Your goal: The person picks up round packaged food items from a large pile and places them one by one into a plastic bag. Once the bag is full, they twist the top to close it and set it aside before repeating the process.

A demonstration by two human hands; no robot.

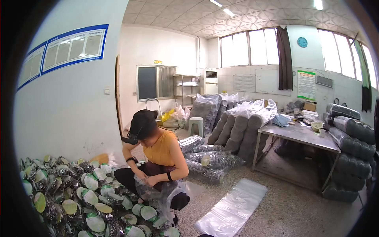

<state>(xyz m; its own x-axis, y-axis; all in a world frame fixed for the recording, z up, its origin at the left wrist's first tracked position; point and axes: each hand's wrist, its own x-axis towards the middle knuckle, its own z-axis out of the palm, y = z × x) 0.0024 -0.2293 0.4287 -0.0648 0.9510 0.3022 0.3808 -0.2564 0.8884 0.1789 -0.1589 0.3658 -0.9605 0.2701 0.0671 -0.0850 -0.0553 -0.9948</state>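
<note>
Neither of my hands is in view. Before me lies a large heap of small clear-wrapped packs (95, 222) with round white, green and yellowish labels. A flat stack of clear plastic bags (234, 207) rests on the speckled floor to the right of the heap. Between them a co-worker (160, 148) in a yellow sleeveless top sits low, head bent down. Both of the co-worker's hands (148, 180) are on a clear plastic bag (157, 195) over their lap; its contents are hard to make out. Long filled clear bags (207, 169) lie on the floor behind them.
Tall bagged stacks of grey rounded goods (237, 133) stand mid-room. A metal table (299, 134) at the right carries papers, a basket (316, 126) and clutter. Dark wrapped bundles (352, 157) pile up beside it. A plastic stool (196, 124) stands farther back; a wall (74, 112) bounds the left.
</note>
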